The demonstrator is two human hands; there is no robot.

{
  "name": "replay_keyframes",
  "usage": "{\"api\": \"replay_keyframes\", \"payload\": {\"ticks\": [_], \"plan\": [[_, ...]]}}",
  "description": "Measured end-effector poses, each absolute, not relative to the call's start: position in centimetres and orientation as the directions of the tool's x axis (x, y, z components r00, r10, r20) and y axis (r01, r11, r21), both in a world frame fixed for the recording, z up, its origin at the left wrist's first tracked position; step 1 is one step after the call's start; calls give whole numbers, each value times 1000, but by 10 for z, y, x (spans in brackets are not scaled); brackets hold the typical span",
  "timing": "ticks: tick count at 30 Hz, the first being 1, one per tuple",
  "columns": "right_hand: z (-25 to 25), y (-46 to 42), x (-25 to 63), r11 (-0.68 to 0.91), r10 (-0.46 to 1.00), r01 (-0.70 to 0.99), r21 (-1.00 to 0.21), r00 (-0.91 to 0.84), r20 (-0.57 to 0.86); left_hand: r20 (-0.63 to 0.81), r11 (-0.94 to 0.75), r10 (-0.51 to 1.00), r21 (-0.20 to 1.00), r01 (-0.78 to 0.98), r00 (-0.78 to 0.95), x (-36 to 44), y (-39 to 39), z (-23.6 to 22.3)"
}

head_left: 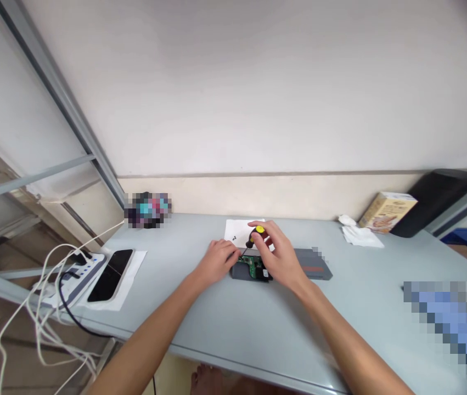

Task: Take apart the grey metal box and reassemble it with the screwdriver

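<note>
A small dark device (pixel 245 271) with a green circuit board (pixel 252 265) exposed lies at the middle of the grey table (pixel 225 323). My left hand (pixel 215 260) rests on the device's left end, fingers curled against it. My right hand (pixel 280 253) grips a screwdriver with a black and yellow handle (pixel 257 233), held upright with its tip down on the circuit board. A white sheet of paper (pixel 238 231) lies just behind the device. A flat grey case (pixel 314 266) lies to the right, touching my right hand.
A black phone (pixel 111 273) lies on white paper at the left, beside a power strip (pixel 80 272) with white cables trailing off the edge. Crumpled tissues (pixel 357 232), a cardboard box (pixel 387 210) and a black object (pixel 437 198) stand at the back right.
</note>
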State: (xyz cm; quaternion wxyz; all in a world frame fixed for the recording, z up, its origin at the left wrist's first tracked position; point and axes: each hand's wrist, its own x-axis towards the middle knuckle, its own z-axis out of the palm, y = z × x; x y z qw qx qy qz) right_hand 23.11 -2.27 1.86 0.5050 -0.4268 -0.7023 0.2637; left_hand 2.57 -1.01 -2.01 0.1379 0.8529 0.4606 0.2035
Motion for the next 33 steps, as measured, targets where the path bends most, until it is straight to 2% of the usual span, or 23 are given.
{"api": "replay_keyframes", "payload": {"ticks": [9,16,19,22,26,33], "plan": [[37,-8,235,555,821,252,-793,-319,473,231,-532,845,454,715,482,25,-10,-21],[50,4,241,447,820,161,-880,-466,331,220,-516,854,472,715,472,26,-11,-18],[52,2,242,429,816,143,-892,-484,315,220,-515,855,473,714,471,26,-11,-19],[44,2,240,407,858,134,-904,-396,328,223,-518,853,470,714,472,26,-11,-20],[24,9,237,333,932,105,-937,-191,309,222,-511,858,465,723,463,25,-9,-21],[-5,20,237,273,961,71,-959,20,275,232,-509,859,489,708,457,24,-7,-26]]}}
